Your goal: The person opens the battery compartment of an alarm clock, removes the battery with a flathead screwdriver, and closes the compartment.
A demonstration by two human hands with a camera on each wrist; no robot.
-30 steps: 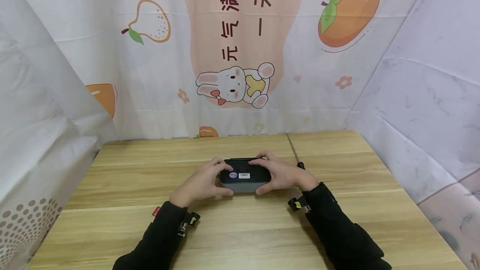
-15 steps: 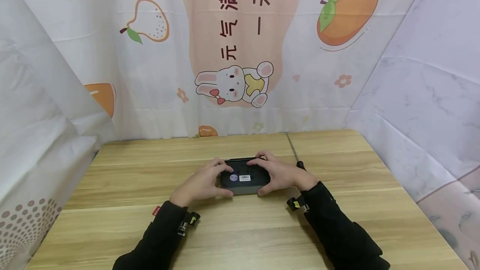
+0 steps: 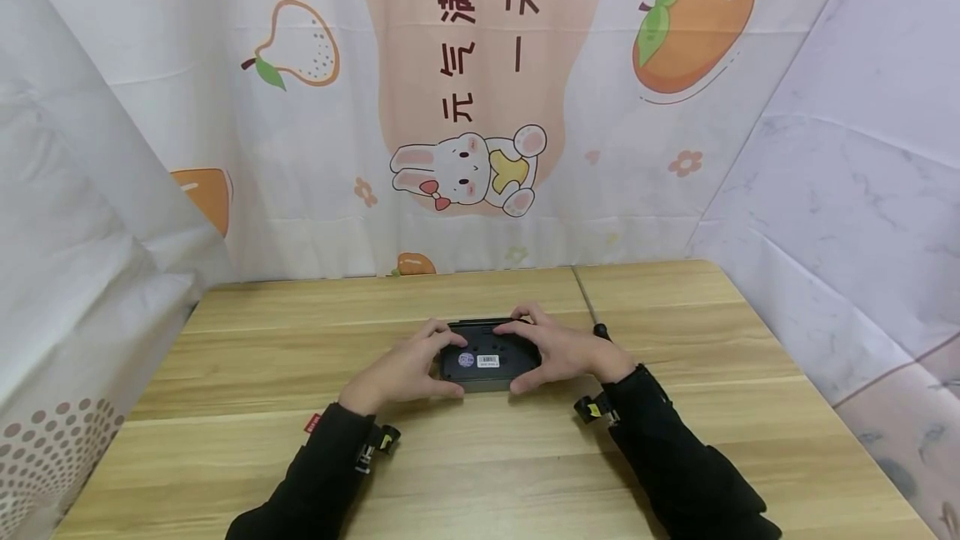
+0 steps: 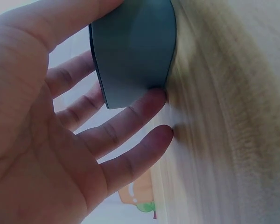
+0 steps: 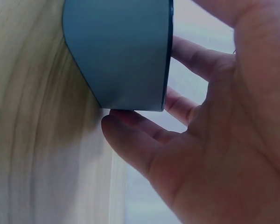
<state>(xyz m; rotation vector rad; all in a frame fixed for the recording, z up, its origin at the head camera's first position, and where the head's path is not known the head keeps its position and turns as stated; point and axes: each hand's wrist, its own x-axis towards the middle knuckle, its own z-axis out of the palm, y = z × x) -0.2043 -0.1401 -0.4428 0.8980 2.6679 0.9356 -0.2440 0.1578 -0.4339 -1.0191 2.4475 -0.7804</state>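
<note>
1. Two hands: one left hand (image 3: 408,365) and one right hand (image 3: 562,351)
2. One black and grey device (image 3: 501,352), between both hands
3. Two stickers on that device: one round purple sticker (image 3: 466,360), nearer the left hand, and one white barcode label (image 3: 488,362), farther from the left hand
4. One thin tool with a dark handle (image 3: 601,330), beyond the right hand
5. Two black sleeves: one left sleeve (image 3: 307,473) behind the left hand, one right sleeve (image 3: 678,457) behind the right hand
6. Two wrist cameras: one left camera (image 3: 387,438) and one right camera (image 3: 588,409), each near its hand
7. One red tag (image 3: 312,422), behind the left hand
8. One table (image 3: 480,473), beneath both hands
9. One rabbit print (image 3: 467,168), beyond both hands
</note>
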